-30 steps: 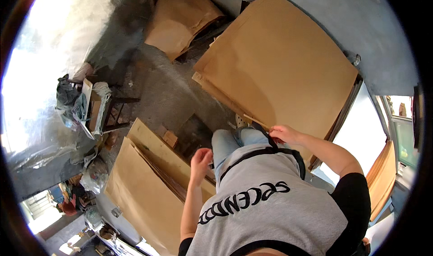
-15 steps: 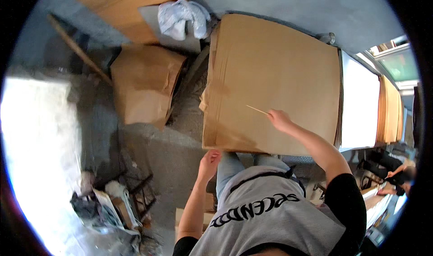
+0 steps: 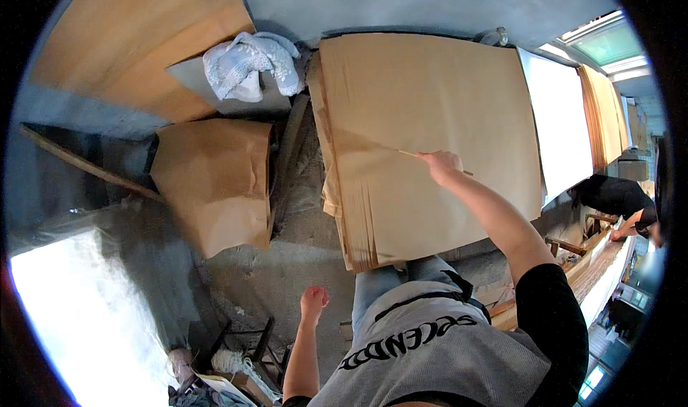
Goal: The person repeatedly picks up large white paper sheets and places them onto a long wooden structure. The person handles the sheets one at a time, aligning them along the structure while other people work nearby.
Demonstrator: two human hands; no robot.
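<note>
A tall stack of brown paper sheets (image 3: 437,113) lies in front of me, its left edges fanned out in thin uneven layers. Over its middle, my right hand (image 3: 442,167) is closed around a thin wooden stick (image 3: 409,153). The stick's tip points left and a short end shows behind the hand. My left hand (image 3: 314,304) hangs in the air off the stack's near left corner, fingers curled in, with nothing visible in them.
White sheets (image 3: 559,120) and another brown stack (image 3: 603,116) continue to the right. At left stand a brown paper-covered pile (image 3: 215,185) and a crumpled white cloth (image 3: 251,66). A wooden pole (image 3: 86,163) leans there. A person in black (image 3: 616,195) works at far right.
My view has shifted. My left hand has drawn away from the stack's near edge. The stick's back end now shows behind my right hand, and fanned edges show at the stack's near left corner.
</note>
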